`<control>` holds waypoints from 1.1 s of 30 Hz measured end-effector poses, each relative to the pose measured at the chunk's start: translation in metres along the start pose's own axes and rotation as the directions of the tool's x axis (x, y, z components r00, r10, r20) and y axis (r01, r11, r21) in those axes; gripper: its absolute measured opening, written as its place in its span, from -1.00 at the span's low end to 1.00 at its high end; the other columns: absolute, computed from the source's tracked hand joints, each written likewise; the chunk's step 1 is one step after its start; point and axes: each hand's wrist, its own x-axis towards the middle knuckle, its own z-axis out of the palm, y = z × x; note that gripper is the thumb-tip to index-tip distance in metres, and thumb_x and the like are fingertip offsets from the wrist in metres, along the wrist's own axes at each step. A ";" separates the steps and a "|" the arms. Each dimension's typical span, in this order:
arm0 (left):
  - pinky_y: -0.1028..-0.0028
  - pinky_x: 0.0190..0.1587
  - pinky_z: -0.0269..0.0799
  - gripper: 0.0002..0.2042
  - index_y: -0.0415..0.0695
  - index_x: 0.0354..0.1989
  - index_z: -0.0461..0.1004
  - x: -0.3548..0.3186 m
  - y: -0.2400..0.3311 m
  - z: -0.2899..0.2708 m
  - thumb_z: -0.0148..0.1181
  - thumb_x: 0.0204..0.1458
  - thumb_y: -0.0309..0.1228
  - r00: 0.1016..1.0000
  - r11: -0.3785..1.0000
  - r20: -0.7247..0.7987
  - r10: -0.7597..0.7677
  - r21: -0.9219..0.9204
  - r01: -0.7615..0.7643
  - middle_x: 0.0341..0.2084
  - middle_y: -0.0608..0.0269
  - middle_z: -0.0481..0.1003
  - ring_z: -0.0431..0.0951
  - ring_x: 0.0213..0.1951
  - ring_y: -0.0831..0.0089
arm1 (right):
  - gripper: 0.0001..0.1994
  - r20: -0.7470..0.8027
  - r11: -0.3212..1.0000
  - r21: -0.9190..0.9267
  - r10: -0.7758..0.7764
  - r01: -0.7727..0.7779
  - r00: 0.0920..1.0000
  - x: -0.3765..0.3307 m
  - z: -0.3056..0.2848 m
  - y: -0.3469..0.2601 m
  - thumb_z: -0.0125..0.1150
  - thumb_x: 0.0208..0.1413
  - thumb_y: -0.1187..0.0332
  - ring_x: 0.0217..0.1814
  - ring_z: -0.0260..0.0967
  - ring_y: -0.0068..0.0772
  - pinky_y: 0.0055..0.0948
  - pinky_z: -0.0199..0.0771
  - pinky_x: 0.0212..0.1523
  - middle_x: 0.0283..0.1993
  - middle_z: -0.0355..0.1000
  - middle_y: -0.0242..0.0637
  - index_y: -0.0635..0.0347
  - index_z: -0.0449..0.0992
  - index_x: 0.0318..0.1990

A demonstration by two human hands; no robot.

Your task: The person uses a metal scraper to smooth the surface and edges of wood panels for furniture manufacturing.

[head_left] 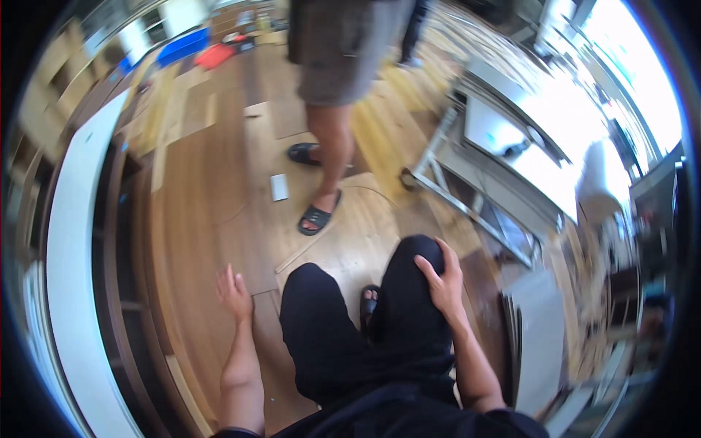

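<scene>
left hand [234, 293] hangs clear between panel edge [87, 241] and knee [307, 283].

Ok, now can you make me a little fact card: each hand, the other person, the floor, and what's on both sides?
Left hand: bare, empty, out left of the knees
Right hand: bare, resting on the black-trousered right knee
Other person: standing ahead in greyish-brown shorts and black open-toed sandals
Floor: brown wooden boards, small white rectangular piece
Left side: long white flat panel
Right side: grey metal wheeled frame
</scene>
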 end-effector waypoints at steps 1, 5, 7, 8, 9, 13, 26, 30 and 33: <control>0.00 0.50 -0.04 -0.54 0.01 0.40 0.36 0.000 0.006 -0.002 -0.06 0.40 -0.16 1.000 1.000 0.019 -0.013 -0.021 0.014 0.37 -0.02 0.36 0.23 0.45 0.04 | -0.34 -0.011 1.000 0.030 0.003 -0.003 1.000 -0.001 0.000 0.005 0.46 0.12 0.05 0.26 0.43 0.00 -0.18 0.39 0.28 0.20 0.47 0.04 0.26 0.44 0.28; 0.02 0.51 -0.06 -0.54 0.03 0.41 0.35 0.006 0.010 -0.006 -0.05 0.39 -0.16 0.997 0.996 -0.015 -0.071 -0.048 0.070 0.37 0.00 0.35 0.22 0.46 0.05 | -0.38 0.012 0.998 0.067 0.010 -0.011 1.000 -0.006 0.005 0.004 0.41 0.18 0.11 0.29 0.41 -0.01 -0.21 0.34 0.32 0.25 0.45 0.07 0.29 0.43 0.30; 0.03 0.51 -0.06 -0.54 0.04 0.41 0.35 0.006 0.003 -0.012 -0.04 0.38 -0.16 0.999 0.998 0.008 -0.054 -0.044 0.054 0.38 -0.01 0.34 0.22 0.46 0.05 | -0.39 0.066 0.997 0.072 -0.028 0.023 0.997 -0.006 0.015 -0.001 0.38 0.21 0.12 0.31 0.39 -0.01 -0.22 0.29 0.35 0.26 0.44 0.07 0.31 0.42 0.30; 0.03 0.51 -0.06 -0.54 0.04 0.41 0.35 0.003 0.000 -0.012 -0.04 0.38 -0.16 0.996 0.995 -0.009 -0.085 -0.046 0.084 0.38 -0.01 0.34 0.22 0.46 0.05 | -0.40 0.060 0.998 0.062 -0.036 0.032 0.998 -0.005 0.017 0.001 0.36 0.23 0.14 0.28 0.41 -0.08 -0.25 0.31 0.33 0.23 0.46 0.04 0.31 0.41 0.31; 0.03 0.52 -0.06 -0.54 0.04 0.40 0.36 0.003 -0.003 -0.013 -0.04 0.37 -0.16 0.997 0.996 -0.011 -0.080 -0.050 0.079 0.38 -0.01 0.35 0.22 0.46 0.05 | -0.41 0.054 0.998 0.056 -0.044 0.041 0.998 -0.002 0.022 0.000 0.34 0.25 0.15 0.24 0.42 -0.16 -0.29 0.32 0.31 0.20 0.48 0.01 0.32 0.40 0.32; 0.03 0.52 -0.06 -0.54 0.03 0.38 0.38 0.007 -0.002 -0.011 -0.01 0.35 -0.17 0.997 0.994 -0.022 -0.080 -0.075 0.078 0.36 -0.02 0.36 0.23 0.45 0.04 | -0.40 0.077 0.996 0.084 -0.033 0.026 0.997 0.002 0.029 -0.004 0.37 0.22 0.13 0.30 0.38 0.02 -0.20 0.26 0.37 0.24 0.44 0.10 0.33 0.42 0.29; 0.03 0.53 -0.07 -0.53 0.03 0.35 0.41 -0.006 0.001 -0.019 0.09 0.28 -0.19 0.995 0.991 -0.050 -0.088 -0.102 0.082 0.32 -0.04 0.40 0.25 0.44 0.05 | -0.36 0.095 0.996 0.046 -0.079 0.075 0.992 -0.014 0.026 -0.038 0.37 0.18 0.04 0.25 0.40 -0.03 -0.22 0.30 0.32 0.19 0.46 0.08 0.34 0.43 0.27; 0.04 0.54 -0.08 -0.52 -0.03 0.34 0.41 -0.001 0.002 -0.021 0.09 0.28 -0.17 0.994 0.989 -0.063 -0.095 -0.120 0.087 0.32 -0.04 0.40 0.26 0.44 0.07 | -0.34 0.094 0.995 0.001 -0.099 0.100 0.991 -0.013 0.029 -0.044 0.36 0.18 0.02 0.28 0.38 0.03 -0.20 0.27 0.35 0.21 0.45 0.13 0.36 0.43 0.27; 0.07 0.54 -0.08 -0.50 -0.11 0.33 0.41 0.000 -0.002 -0.023 0.13 0.26 -0.17 0.988 0.974 -0.080 -0.132 -0.193 0.114 0.30 -0.04 0.42 0.28 0.43 0.10 | -0.33 0.109 0.992 0.006 -0.124 0.124 0.986 -0.008 0.036 -0.044 0.35 0.18 0.02 0.29 0.38 0.05 -0.20 0.27 0.35 0.21 0.44 0.15 0.38 0.41 0.28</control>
